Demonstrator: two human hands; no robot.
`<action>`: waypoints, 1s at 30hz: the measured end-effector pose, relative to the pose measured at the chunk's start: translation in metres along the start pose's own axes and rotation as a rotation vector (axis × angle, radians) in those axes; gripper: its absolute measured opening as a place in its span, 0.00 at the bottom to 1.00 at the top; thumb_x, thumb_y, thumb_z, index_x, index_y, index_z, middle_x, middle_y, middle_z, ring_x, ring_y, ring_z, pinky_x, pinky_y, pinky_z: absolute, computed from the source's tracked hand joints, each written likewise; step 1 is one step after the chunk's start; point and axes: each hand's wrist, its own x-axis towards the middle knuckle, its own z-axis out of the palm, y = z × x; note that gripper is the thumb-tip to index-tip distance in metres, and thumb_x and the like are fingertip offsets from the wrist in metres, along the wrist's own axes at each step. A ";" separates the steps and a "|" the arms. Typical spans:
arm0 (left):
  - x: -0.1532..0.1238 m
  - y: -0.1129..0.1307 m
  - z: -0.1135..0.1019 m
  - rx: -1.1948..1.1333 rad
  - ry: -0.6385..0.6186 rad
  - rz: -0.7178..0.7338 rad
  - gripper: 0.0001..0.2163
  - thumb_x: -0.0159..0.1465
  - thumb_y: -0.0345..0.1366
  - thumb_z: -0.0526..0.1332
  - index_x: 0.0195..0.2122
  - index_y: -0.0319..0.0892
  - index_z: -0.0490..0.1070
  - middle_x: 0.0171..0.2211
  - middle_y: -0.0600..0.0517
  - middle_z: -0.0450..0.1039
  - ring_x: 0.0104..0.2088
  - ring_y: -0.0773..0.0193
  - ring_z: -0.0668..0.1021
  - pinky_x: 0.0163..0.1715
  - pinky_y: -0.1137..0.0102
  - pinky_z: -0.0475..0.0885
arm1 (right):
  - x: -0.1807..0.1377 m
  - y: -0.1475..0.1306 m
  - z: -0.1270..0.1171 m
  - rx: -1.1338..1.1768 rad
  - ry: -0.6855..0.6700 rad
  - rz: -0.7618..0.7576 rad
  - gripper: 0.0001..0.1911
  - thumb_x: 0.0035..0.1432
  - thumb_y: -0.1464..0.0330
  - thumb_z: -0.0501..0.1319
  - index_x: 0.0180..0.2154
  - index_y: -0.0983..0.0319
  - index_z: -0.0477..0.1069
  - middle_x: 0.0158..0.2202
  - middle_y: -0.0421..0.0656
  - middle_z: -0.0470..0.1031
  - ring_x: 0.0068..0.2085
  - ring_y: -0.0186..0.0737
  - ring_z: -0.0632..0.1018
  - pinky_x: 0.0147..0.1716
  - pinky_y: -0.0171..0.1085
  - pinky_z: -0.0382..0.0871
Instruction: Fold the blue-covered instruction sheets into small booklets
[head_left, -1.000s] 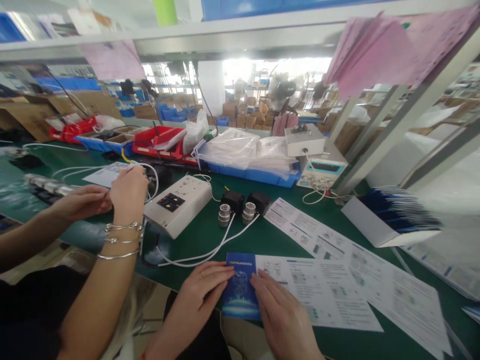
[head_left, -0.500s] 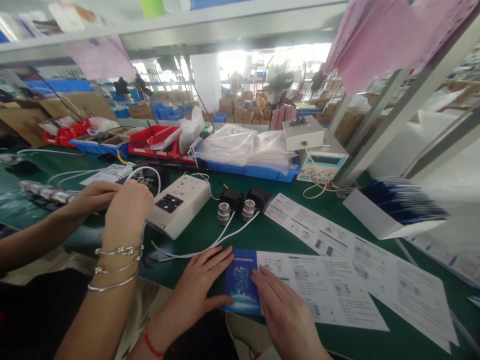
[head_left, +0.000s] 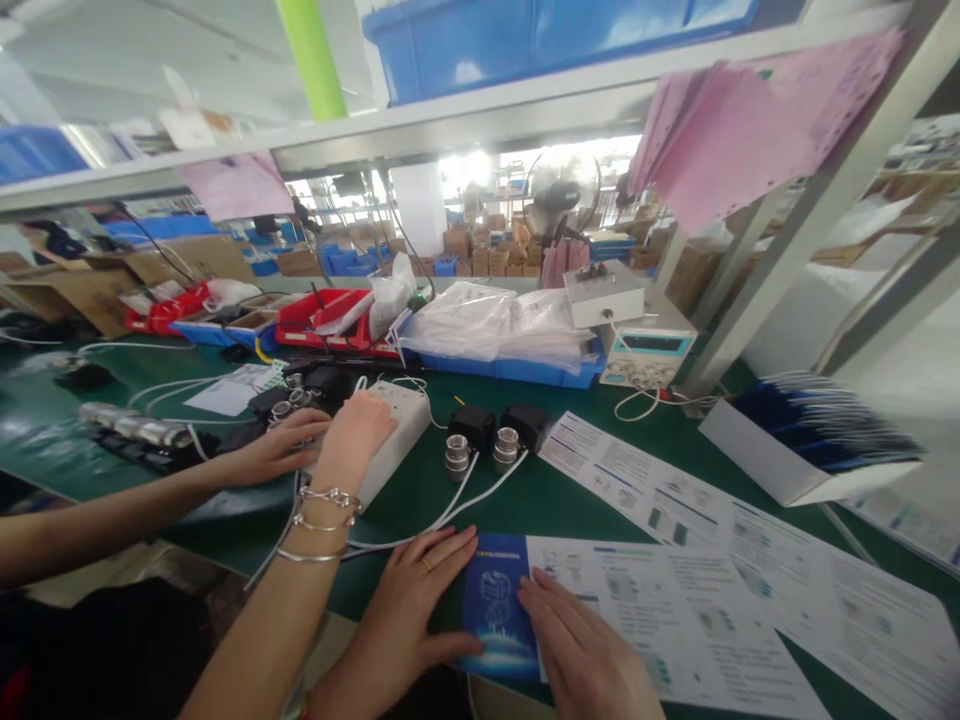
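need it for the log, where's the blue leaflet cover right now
In the head view, bottom centre: the blue leaflet cover lies on the green table between left hand and right hand.

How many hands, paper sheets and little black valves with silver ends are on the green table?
Hands: 4, my left hand, right hand, and a co-worker's two
Paper sheets by my hands: 2
Black valves with silver ends: 2
Total: 8
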 end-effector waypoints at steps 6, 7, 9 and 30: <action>0.025 -0.009 0.009 0.054 0.243 -0.019 0.28 0.64 0.36 0.68 0.65 0.53 0.65 0.54 0.48 0.76 0.50 0.55 0.78 0.51 0.57 0.77 | -0.002 -0.003 -0.003 0.002 -0.047 0.061 0.25 0.62 0.82 0.48 0.54 0.64 0.75 0.54 0.47 0.78 0.56 0.41 0.78 0.54 0.36 0.75; 0.030 -0.010 0.011 0.059 0.254 -0.035 0.26 0.65 0.35 0.67 0.64 0.50 0.66 0.53 0.47 0.75 0.49 0.55 0.78 0.51 0.57 0.77 | -0.004 -0.005 0.001 0.025 -0.017 0.099 0.25 0.62 0.82 0.47 0.53 0.64 0.75 0.54 0.47 0.78 0.56 0.41 0.78 0.55 0.37 0.75; 0.040 -0.011 0.013 0.071 0.273 -0.079 0.20 0.65 0.34 0.65 0.59 0.45 0.69 0.49 0.46 0.74 0.48 0.55 0.78 0.49 0.58 0.77 | -0.007 -0.009 0.008 0.067 0.016 0.138 0.26 0.62 0.82 0.47 0.53 0.64 0.75 0.54 0.47 0.77 0.57 0.42 0.77 0.57 0.38 0.74; -0.005 -0.002 0.005 0.142 0.109 0.186 0.27 0.70 0.41 0.61 0.69 0.54 0.58 0.65 0.50 0.69 0.65 0.54 0.71 0.61 0.53 0.74 | -0.007 -0.009 0.005 0.096 -0.011 0.142 0.26 0.59 0.82 0.49 0.54 0.64 0.75 0.55 0.48 0.77 0.57 0.43 0.77 0.57 0.39 0.74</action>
